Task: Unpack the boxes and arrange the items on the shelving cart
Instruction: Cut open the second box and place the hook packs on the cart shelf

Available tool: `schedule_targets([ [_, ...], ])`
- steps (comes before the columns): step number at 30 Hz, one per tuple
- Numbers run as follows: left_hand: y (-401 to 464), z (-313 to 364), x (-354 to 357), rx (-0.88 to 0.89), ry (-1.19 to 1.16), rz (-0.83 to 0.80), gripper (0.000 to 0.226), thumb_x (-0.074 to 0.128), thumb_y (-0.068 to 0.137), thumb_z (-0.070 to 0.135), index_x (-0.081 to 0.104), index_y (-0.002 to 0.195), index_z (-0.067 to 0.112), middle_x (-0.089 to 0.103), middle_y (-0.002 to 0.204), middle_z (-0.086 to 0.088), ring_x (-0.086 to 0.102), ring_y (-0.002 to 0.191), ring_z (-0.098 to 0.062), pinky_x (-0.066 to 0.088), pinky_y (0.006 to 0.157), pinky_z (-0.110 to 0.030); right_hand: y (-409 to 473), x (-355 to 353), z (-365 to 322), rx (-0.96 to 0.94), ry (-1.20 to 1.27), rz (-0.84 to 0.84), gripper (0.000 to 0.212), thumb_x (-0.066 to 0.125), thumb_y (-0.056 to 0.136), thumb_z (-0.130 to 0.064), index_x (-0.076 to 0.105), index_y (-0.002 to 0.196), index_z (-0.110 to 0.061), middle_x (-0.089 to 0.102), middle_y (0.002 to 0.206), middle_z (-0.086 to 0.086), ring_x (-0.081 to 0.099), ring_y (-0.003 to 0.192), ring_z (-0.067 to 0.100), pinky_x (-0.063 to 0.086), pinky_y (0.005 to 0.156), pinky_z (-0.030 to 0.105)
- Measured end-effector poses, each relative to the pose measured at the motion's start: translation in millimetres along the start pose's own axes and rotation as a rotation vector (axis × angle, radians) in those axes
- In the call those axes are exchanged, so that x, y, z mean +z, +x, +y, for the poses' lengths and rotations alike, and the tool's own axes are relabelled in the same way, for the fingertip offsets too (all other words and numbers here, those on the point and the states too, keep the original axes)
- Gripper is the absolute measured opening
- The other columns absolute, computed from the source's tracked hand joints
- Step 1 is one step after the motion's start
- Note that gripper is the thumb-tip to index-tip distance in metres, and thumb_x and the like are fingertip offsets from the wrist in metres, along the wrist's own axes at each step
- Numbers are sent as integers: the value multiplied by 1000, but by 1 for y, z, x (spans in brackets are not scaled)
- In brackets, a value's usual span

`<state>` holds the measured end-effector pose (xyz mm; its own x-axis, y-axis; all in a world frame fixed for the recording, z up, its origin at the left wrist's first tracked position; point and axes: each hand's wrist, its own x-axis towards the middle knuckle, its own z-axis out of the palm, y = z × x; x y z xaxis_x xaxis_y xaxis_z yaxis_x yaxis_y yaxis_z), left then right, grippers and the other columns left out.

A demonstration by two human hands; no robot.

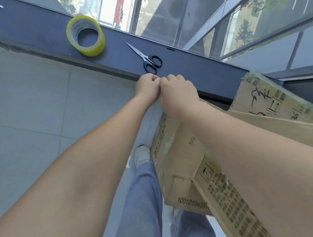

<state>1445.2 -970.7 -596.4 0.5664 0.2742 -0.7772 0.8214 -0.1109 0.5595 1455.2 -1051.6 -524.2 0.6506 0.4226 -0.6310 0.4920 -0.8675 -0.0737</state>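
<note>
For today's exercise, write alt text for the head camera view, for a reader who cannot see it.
Seen from above, a person's left hand and right hand meet, fingers curled, at a dark window ledge; what they grip is unclear. Black scissors and a yellow tape roll lie on the ledge, beside a cardboard box.

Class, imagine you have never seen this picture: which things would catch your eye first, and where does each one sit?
First, the two hands meeting at the centre, the left hand and right hand with fingers curled, knuckles together, just in front of the dark window ledge. Next, the bright yellow tape roll on that ledge at upper left, with black-handled scissors lying closed to its right. A printed cardboard box fills the lower right, under the right arm.
</note>
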Motion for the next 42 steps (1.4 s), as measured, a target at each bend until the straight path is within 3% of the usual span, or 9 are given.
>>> schedule_targets([
  [5,-120,3,-18,238,204,40,21,46,91,11,48,70,15,49,67,4,44,69,-19,29,56,-28,-95,-53,-27,104,296,13,39,49,86,-9,43,125,-10,44,125,8,41,117,26,38,84,32],
  [11,-294,35,4,564,183,74,30,52,91,16,57,120,15,60,95,3,55,84,-13,43,74,-23,-274,-65,11,73,574,500,27,43,77,-9,63,96,-2,58,96,15,51,89,33,46,73,38],
  [16,-371,57,68,1042,654,153,35,54,78,33,69,98,9,64,90,-8,62,81,-29,48,67,-34,-363,-33,100,255,560,439,36,56,81,-13,58,115,-3,53,109,12,46,102,30,45,87,45],
  [21,-386,73,123,788,1293,-88,71,64,73,59,41,124,15,39,127,-6,36,119,-27,30,98,-39,-387,-14,171,223,350,159,72,68,74,-51,39,130,-16,37,125,3,34,117,23,36,98,35],
  [29,-390,73,151,665,1584,-145,121,68,51,76,16,141,13,25,135,-8,26,126,-28,20,108,-51,-386,0,183,69,175,51,94,77,57,-56,35,128,-10,35,129,8,36,120,26,34,104,35],
  [33,-391,82,158,725,1619,-112,107,70,49,74,31,125,11,35,125,-8,35,117,-26,28,102,-46,-387,-4,188,109,217,89,85,78,59,-53,38,122,-12,37,126,6,37,118,25,35,99,37],
  [37,-406,78,148,962,1540,119,85,73,43,73,36,90,13,53,87,-5,53,78,-24,39,66,-31,-405,-3,175,215,84,313,74,83,54,-43,40,105,-11,58,102,4,58,94,21,43,72,32],
  [39,-419,67,140,1120,1474,268,68,84,44,45,33,78,16,51,68,-3,51,59,-23,32,54,-27,-420,-2,167,237,42,445,75,88,35,-32,36,87,-12,58,64,-2,58,54,17,34,50,24],
  [42,-444,52,137,1191,1402,381,43,77,49,11,40,71,17,48,59,-1,48,53,-23,28,50,-28,-441,7,156,177,32,563,68,82,32,-15,35,81,-14,48,46,-5,50,36,15,25,43,19],
])
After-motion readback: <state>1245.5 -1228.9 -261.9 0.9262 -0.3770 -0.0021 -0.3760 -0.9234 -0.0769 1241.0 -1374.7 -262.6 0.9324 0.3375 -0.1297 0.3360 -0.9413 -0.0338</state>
